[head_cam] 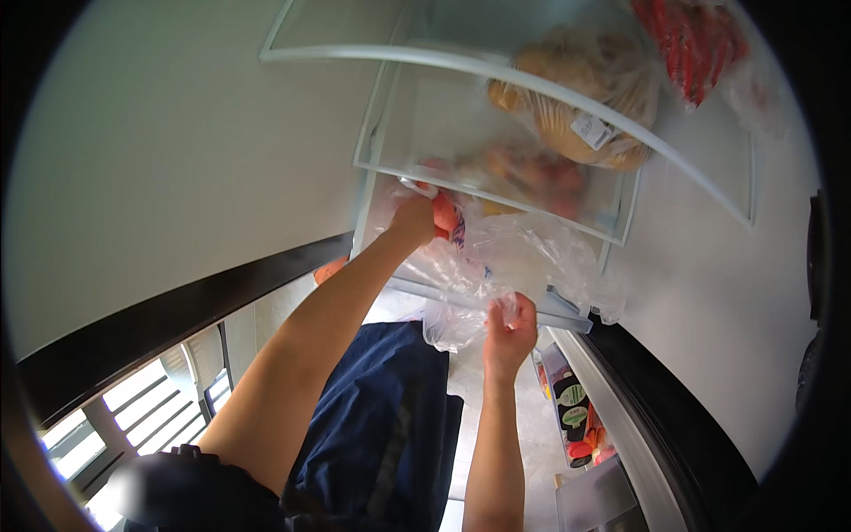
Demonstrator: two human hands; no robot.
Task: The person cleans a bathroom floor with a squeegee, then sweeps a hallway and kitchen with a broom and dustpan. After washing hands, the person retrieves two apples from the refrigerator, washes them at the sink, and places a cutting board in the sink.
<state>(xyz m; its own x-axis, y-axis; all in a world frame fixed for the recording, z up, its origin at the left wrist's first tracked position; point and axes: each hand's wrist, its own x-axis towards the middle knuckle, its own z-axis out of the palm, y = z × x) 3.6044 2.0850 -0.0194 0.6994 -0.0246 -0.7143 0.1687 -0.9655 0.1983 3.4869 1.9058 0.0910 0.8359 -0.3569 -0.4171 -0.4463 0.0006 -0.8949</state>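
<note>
My left hand [412,218] reaches into a pulled-out refrigerator drawer, against a red item [447,216] with a printed wrapper. Its fingers are mostly hidden, so whether it grips the item is unclear. Between finger and thumb, my right hand [512,326] pinches the edge of a clear plastic bag [532,246]. The bag spreads across the drawer and hangs over the drawer's front rim [565,319]. Something yellow [498,207] shows behind the bag, under the glass shelf.
Above the hands are a lower glass shelf [425,126] and an upper shelf's curved edge [412,54]. Bagged yellowish-brown produce [565,133] and a bag of red produce [691,53] lie higher up. At right, the door bins [578,415] hold packages.
</note>
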